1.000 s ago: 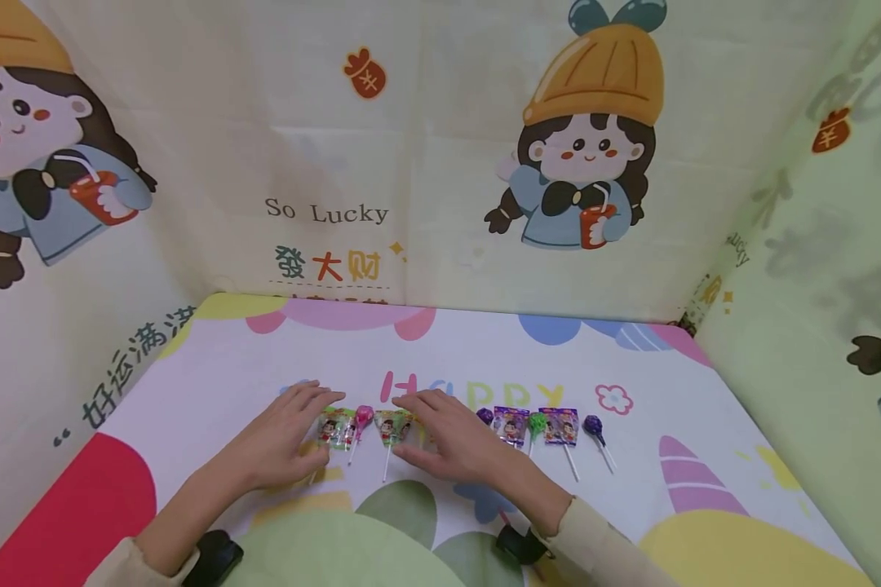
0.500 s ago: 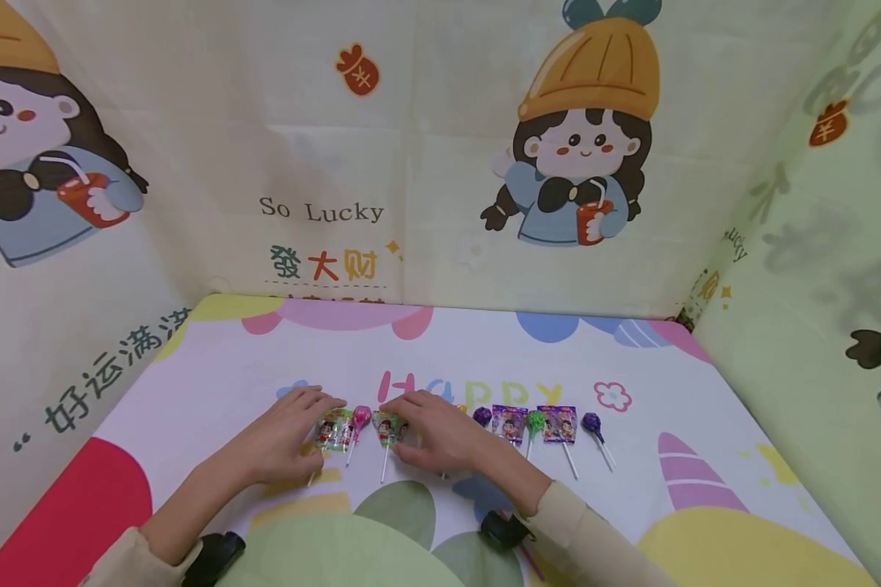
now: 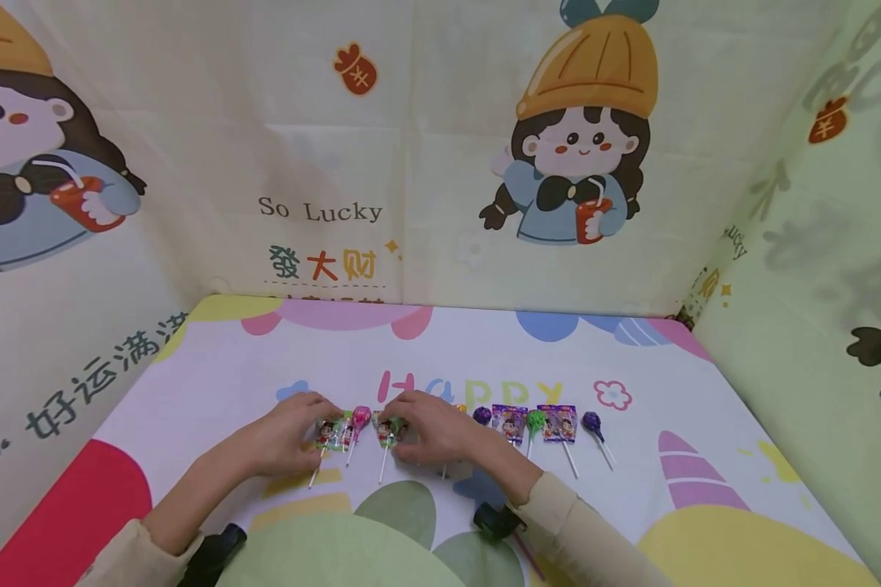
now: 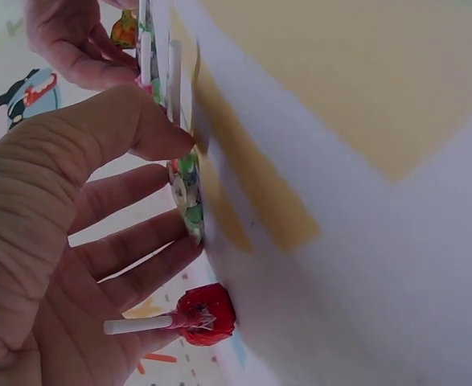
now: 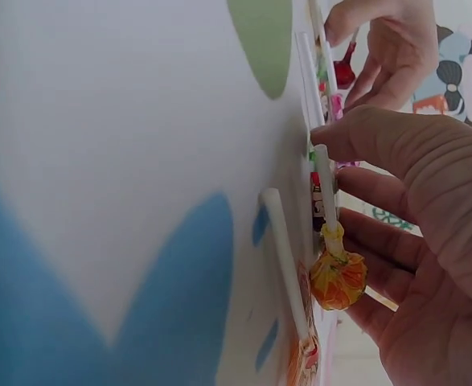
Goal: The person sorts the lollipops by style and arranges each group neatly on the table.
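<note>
Near the table's middle, my left hand [image 3: 289, 432] holds a flat lollipop in a green printed wrapper [image 3: 332, 434], thumb at the near edge and fingertips at the far edge. A pink ball lollipop [image 3: 361, 417] lies just to its right. Beyond that, my right hand [image 3: 436, 428] grips a second green-wrapped flat lollipop [image 3: 385, 430] the same way, its white stick pointing toward me. Under the left palm sits a red ball lollipop [image 4: 207, 315], hidden in the head view. An orange-yellow ball lollipop [image 5: 338, 280] is beside the right palm.
To the right the row continues with a dark purple ball lollipop [image 3: 482, 416], a purple-wrapped flat one [image 3: 510, 424], a green ball [image 3: 535, 420], another purple flat one [image 3: 559, 424] and a purple ball [image 3: 591, 424]. A patterned cloth covers the table [image 3: 470, 350]; printed curtains [image 3: 440, 163] surround it.
Fingers and thumbs of both hands have drawn in on the two green-wrapped lollipops. The lollipops keep their places in the row; the head view has shifted slightly.
</note>
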A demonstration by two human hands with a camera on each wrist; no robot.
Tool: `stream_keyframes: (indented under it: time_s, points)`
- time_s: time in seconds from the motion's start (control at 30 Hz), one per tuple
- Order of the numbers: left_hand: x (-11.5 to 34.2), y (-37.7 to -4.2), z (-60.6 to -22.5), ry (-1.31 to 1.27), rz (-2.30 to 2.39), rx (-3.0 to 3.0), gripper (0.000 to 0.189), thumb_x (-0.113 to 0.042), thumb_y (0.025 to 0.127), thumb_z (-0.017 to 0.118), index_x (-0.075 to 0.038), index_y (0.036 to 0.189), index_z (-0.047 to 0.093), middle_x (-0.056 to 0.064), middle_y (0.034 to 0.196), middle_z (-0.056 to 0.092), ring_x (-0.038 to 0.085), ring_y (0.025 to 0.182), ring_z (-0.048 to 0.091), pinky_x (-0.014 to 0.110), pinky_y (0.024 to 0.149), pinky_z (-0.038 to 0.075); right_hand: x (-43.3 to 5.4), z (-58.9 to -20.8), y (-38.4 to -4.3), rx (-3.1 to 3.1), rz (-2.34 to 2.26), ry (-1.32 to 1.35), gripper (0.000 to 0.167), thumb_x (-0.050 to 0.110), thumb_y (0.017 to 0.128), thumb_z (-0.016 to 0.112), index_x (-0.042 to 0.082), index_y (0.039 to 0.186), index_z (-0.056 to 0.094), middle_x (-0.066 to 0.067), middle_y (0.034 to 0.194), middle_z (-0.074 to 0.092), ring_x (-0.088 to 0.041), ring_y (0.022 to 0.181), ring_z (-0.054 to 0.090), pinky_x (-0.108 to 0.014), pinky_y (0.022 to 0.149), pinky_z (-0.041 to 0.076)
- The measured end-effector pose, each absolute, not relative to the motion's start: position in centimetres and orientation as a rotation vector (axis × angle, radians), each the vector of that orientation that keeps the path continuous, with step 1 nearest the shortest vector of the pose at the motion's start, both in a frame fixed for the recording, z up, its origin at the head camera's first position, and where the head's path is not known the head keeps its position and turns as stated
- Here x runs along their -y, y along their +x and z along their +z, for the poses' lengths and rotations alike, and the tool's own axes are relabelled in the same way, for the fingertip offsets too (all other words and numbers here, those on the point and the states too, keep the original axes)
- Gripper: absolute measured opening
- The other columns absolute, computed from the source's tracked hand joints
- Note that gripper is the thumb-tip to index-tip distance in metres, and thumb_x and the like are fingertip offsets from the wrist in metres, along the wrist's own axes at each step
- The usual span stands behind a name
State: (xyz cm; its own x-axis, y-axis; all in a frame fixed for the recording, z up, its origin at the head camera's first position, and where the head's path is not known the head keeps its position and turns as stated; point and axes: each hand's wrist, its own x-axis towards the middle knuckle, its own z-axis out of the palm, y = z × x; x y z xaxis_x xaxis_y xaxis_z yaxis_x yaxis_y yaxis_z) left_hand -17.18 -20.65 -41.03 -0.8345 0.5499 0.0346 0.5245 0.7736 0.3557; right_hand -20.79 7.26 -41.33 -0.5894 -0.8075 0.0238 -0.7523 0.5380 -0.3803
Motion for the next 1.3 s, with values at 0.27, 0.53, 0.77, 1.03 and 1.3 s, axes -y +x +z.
stream_keyframes:
  time_s: [0.27, 0.53, 0.77, 1.03, 1.3]
  points:
    - [20.7, -17.7, -40.6, 0.82, 0.542, -2.844, 0.052, -0.017, 0.074, 0.087, -0.008, 0.122, 0.069, 0.005, 0.123, 0.064, 0.03, 0.115, 0.058, 0.053, 0.102, 0.051, -7.1, -41.6, -21.0, -2.618, -0.572, -1.297, 0.042, 0.023, 0.091, 0.076, 0.016, 0.131, 0.067, 0.0, 0.13, 0.065, -0.015, 0.124, 0.057, -0.029, 0.107, 0.048]
    - [20.7, -18.2, -40.6, 0.744, 0.564, -2.827, 0.051, -0.02, 0.072, 0.089, -0.012, 0.119, 0.07, 0.001, 0.119, 0.065, 0.026, 0.112, 0.058, 0.052, 0.101, 0.052, -7.1, -41.8, -21.1, -2.617, -0.607, -1.265, 0.042, 0.024, 0.09, 0.078, 0.018, 0.13, 0.068, 0.001, 0.129, 0.066, -0.014, 0.122, 0.058, -0.031, 0.106, 0.049]
    - [20.8, -18.4, -40.6, 0.768, 0.566, -2.826, 0.05, -0.019, 0.072, 0.089, -0.013, 0.118, 0.07, -0.001, 0.119, 0.065, 0.027, 0.113, 0.058, 0.053, 0.102, 0.051, -7.2, -41.9, -21.1, -2.612, -0.633, -1.275, 0.042, 0.023, 0.089, 0.078, 0.016, 0.129, 0.069, 0.0, 0.128, 0.066, -0.016, 0.12, 0.059, -0.034, 0.104, 0.05]
    - [20.7, -18.7, -40.3, 0.773, 0.564, -2.824, 0.054, -0.019, 0.072, 0.088, -0.011, 0.122, 0.069, -0.001, 0.118, 0.067, 0.026, 0.112, 0.059, 0.054, 0.102, 0.051, -7.3, -42.0, -21.1, -2.619, -0.651, -1.258, 0.044, 0.022, 0.088, 0.079, 0.015, 0.13, 0.068, 0.0, 0.128, 0.067, -0.017, 0.12, 0.059, -0.034, 0.106, 0.049]
    - [20.6, -19.1, -40.7, 0.813, 0.613, -2.827, 0.052, -0.018, 0.071, 0.091, -0.007, 0.118, 0.072, -0.001, 0.112, 0.071, 0.022, 0.104, 0.062, 0.05, 0.097, 0.054, -7.3, -42.0, -20.9, -2.613, -0.672, -1.267, 0.045, 0.021, 0.088, 0.079, 0.014, 0.131, 0.068, -0.001, 0.13, 0.066, -0.017, 0.12, 0.059, -0.033, 0.106, 0.049]
